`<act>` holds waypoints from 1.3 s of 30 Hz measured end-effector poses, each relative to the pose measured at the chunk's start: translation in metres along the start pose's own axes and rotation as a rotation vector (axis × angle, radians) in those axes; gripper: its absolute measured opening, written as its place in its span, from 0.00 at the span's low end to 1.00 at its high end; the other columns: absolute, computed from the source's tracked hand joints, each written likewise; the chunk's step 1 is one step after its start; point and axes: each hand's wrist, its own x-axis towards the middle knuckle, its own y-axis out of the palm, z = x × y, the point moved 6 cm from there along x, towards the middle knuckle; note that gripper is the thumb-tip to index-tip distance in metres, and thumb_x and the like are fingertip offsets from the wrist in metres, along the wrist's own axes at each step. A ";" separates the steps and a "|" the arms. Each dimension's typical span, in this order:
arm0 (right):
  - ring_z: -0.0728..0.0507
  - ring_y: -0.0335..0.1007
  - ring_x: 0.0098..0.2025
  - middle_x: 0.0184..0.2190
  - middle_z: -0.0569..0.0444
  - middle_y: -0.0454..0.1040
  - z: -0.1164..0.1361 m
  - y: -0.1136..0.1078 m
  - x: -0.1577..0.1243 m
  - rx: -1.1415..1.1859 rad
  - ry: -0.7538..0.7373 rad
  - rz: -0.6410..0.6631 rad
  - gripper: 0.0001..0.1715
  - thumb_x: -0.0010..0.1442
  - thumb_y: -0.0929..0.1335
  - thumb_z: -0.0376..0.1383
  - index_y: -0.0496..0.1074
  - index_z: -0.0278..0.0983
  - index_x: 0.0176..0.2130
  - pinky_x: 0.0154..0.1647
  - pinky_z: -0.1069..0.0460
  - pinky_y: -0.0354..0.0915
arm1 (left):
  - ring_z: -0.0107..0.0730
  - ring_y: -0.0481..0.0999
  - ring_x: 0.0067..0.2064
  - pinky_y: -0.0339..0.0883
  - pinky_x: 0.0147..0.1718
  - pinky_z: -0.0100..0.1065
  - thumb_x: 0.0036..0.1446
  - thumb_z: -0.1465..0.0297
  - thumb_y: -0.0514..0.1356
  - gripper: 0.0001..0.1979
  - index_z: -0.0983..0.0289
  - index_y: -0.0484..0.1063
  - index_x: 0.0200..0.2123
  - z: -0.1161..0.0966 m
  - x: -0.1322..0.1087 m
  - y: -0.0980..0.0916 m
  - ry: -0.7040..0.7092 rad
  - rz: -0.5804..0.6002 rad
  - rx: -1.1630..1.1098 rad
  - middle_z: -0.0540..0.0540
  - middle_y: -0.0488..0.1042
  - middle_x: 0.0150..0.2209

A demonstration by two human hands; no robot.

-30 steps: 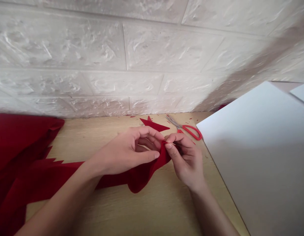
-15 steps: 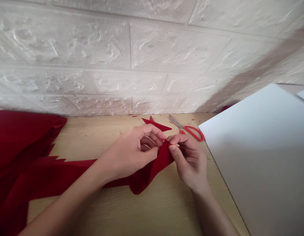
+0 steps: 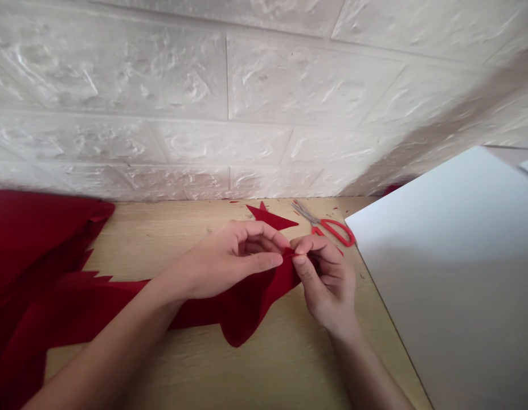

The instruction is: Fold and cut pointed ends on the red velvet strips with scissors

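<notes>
The left hand (image 3: 221, 263) and right hand (image 3: 326, 287) are together, both pinching a gathered fold of a deep red zigzag-edged felt-like sheet (image 3: 246, 319) between thumbs and fingers. The sheet trails left across a pale wooden tabletop (image 3: 285, 364). Red-handled steel scissors (image 3: 319, 223) and a pointed red triangular scrap (image 3: 270, 217) lie just beyond the hands, beside a large white board (image 3: 443, 296)

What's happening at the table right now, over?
Left hand, right hand: both pinching the red sheet. Red-handled scissors lying beyond, untouched. White board at right.
</notes>
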 end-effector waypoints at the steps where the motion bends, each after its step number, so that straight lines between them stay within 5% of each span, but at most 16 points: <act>1: 0.46 0.74 0.36 0.34 0.53 0.77 -0.001 0.000 0.000 -0.002 0.006 -0.006 0.08 0.68 0.70 0.41 0.72 0.41 0.37 0.37 0.52 0.71 | 0.30 0.78 0.43 0.72 0.43 0.31 0.62 0.67 0.65 0.08 0.61 0.77 0.44 0.001 0.000 -0.001 0.003 -0.001 0.004 0.53 0.80 0.41; 9: 0.47 0.73 0.36 0.36 0.54 0.77 -0.009 0.003 -0.001 0.091 0.056 -0.070 0.07 0.68 0.70 0.41 0.72 0.41 0.38 0.38 0.53 0.70 | 0.31 0.78 0.50 0.73 0.54 0.36 0.59 0.76 0.63 0.15 0.60 0.74 0.49 -0.002 -0.005 -0.001 0.094 0.095 -0.045 0.54 0.78 0.50; 16: 0.48 0.73 0.37 0.36 0.55 0.77 -0.013 0.003 -0.002 0.170 0.054 -0.074 0.08 0.68 0.71 0.42 0.72 0.41 0.38 0.38 0.54 0.69 | 0.34 0.79 0.49 0.73 0.52 0.38 0.59 0.74 0.61 0.14 0.60 0.75 0.49 -0.005 -0.005 -0.001 0.078 0.067 0.080 0.55 0.80 0.48; 30: 0.47 0.73 0.44 0.44 0.54 0.77 0.001 0.001 -0.006 -0.153 -0.129 -0.005 0.07 0.70 0.67 0.31 0.72 0.44 0.44 0.44 0.52 0.68 | 0.27 0.81 0.39 0.72 0.37 0.28 0.64 0.70 0.59 0.10 0.58 0.81 0.43 -0.012 -0.005 -0.005 0.130 -0.209 0.358 0.48 0.83 0.43; 39: 0.44 0.73 0.49 0.47 0.52 0.76 0.006 0.000 -0.007 -0.237 -0.129 -0.040 0.06 0.69 0.67 0.31 0.70 0.43 0.43 0.48 0.49 0.69 | 0.27 0.82 0.43 0.75 0.39 0.27 0.64 0.71 0.59 0.11 0.57 0.81 0.45 -0.014 -0.005 -0.001 0.209 -0.295 0.435 0.47 0.84 0.45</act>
